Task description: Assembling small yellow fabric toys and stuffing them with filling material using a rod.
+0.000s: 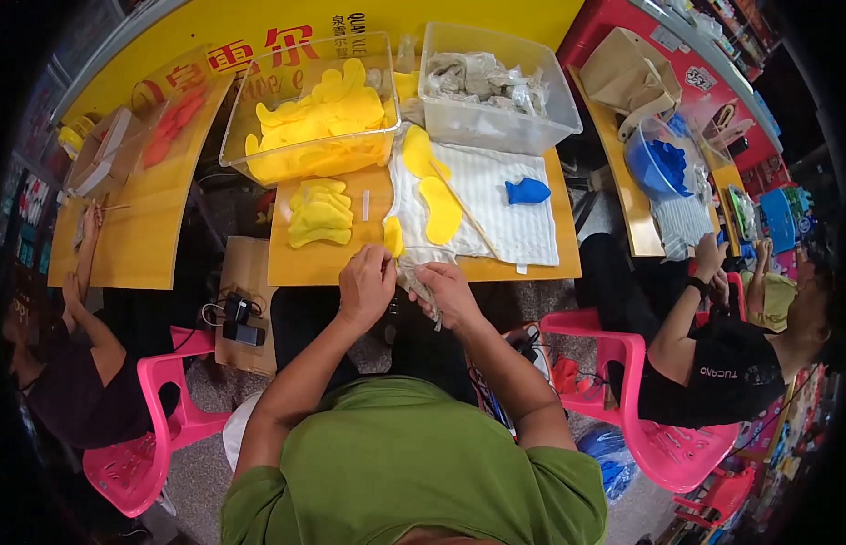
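Observation:
At the table's front edge, my left hand (367, 283) is closed, fingertips pinched at the lower end of a small yellow soft piece (393, 236). My right hand (448, 292) is wrapped round a crumpled greyish piece of material (421, 280), which hangs below the edge; its kind is unclear. Just beyond, two curved yellow cut-out pieces (441, 211) lie on a striped white cloth (505, 232). A thin wooden stick (466, 211) rests slantwise beside them. Farther right on the cloth is a blue fish-shaped piece (528, 191). A stack of yellow pieces (319, 213) sits left of the cloth.
Two clear plastic bins stand at the back: one with yellow pieces (328, 109), one with crumpled grey material (496, 82). Co-workers sit at tables on both sides. A blue-filled clear tub (661, 163) stands right. Pink chairs (614, 363) flank me; a cardboard box (244, 313) is lower left.

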The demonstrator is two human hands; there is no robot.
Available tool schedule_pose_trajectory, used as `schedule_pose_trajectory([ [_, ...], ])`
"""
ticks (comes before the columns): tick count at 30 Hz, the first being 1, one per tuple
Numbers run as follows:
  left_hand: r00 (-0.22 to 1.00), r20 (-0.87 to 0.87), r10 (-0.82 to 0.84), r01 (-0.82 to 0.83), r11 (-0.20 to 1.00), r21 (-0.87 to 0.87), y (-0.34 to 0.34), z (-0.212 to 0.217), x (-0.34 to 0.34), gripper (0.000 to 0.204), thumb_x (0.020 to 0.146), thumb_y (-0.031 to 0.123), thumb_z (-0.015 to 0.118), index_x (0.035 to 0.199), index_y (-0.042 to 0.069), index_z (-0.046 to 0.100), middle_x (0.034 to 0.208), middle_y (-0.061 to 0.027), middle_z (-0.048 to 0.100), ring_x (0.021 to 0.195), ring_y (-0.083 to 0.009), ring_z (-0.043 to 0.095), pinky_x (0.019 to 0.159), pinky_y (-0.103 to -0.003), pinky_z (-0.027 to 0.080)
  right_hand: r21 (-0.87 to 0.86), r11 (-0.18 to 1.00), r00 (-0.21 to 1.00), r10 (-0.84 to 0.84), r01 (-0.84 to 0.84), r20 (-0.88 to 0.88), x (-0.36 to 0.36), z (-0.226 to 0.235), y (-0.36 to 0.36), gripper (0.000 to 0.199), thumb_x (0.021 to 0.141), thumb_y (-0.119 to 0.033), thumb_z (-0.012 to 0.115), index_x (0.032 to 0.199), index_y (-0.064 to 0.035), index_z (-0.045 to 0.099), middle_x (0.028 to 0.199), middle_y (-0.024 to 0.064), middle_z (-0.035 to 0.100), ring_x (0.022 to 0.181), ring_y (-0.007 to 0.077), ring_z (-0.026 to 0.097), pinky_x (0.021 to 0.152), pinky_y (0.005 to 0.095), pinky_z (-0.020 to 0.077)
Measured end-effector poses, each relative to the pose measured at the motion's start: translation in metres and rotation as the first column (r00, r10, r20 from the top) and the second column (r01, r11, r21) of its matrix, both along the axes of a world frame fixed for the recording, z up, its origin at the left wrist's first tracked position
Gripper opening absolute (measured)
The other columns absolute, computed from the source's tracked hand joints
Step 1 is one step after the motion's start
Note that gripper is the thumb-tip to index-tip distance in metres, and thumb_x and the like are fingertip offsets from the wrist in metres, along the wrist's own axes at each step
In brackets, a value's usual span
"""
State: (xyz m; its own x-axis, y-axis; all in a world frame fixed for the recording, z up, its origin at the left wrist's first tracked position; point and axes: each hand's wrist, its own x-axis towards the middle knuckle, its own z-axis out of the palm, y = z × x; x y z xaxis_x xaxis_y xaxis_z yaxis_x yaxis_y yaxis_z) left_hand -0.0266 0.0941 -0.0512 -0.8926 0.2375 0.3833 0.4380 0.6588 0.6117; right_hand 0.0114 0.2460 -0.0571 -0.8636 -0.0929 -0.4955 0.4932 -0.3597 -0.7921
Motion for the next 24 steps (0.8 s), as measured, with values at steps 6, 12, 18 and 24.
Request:
schedule_pose_trajectory([
  [6,0.994,-0.053,-0.091,0.09,0.996,-0.021,-0.002,0.007,0.007,0.009,0.076,0.004,0.058,0.081,0.004,0.051,0.079,-0.0132,0.052,0.078,-0.0336,0.054,0.066,-0.042,0.043,-0.002,1.0,1.0,0.003,-0.003,-0.031,0.0,0.0,-0.005,0.018,0.092,-0.018,0.049,0.089,-0.0027,0.059,0.06,0.0048,0.057,0.04,0.0089,0.045,0.035,0.0218,0.0338],
  [12,0.99,-0.051,-0.134,0.137,0.989,0.058,-0.003,0.012,0.008,0.011,0.078,0.002,0.056,0.085,0.003,0.048,0.092,-0.0157,0.047,0.089,-0.0353,0.05,0.07,-0.042,0.041,0.046,0.998,0.982,-0.024,0.033,-0.185,0.005,0.002,-0.009,0.016,0.091,-0.016,0.052,0.096,-0.0042,0.061,0.063,0.0008,0.057,0.042,0.0054,0.043,0.037,0.0189,0.0332],
  [18,0.977,0.07,-0.203,0.178,0.949,0.26,-0.006,0.01,0.008,0.009,0.081,0.0,0.052,0.087,0.001,0.046,0.091,-0.0167,0.046,0.085,-0.0361,0.05,0.071,-0.042,0.042,0.181,0.981,0.937,-0.007,0.074,-0.349,0.013,-0.004,-0.02,0.019,0.091,-0.016,0.055,0.101,-0.0009,0.061,0.071,0.002,0.06,0.054,0.0081,0.05,0.048,0.0227,0.0394],
  [24,0.972,0.124,-0.199,0.186,0.976,0.11,-0.002,0.021,0.018,0.008,0.082,-0.001,0.05,0.088,0.0,0.044,0.089,-0.0169,0.048,0.078,-0.038,0.052,0.066,-0.042,0.042,0.797,0.436,0.734,0.355,0.417,-0.578,0.01,-0.008,-0.022,0.018,0.09,-0.015,0.056,0.099,0.0001,0.06,0.073,0.0079,0.06,0.057,0.0156,0.053,0.055,0.0303,0.0441],
])
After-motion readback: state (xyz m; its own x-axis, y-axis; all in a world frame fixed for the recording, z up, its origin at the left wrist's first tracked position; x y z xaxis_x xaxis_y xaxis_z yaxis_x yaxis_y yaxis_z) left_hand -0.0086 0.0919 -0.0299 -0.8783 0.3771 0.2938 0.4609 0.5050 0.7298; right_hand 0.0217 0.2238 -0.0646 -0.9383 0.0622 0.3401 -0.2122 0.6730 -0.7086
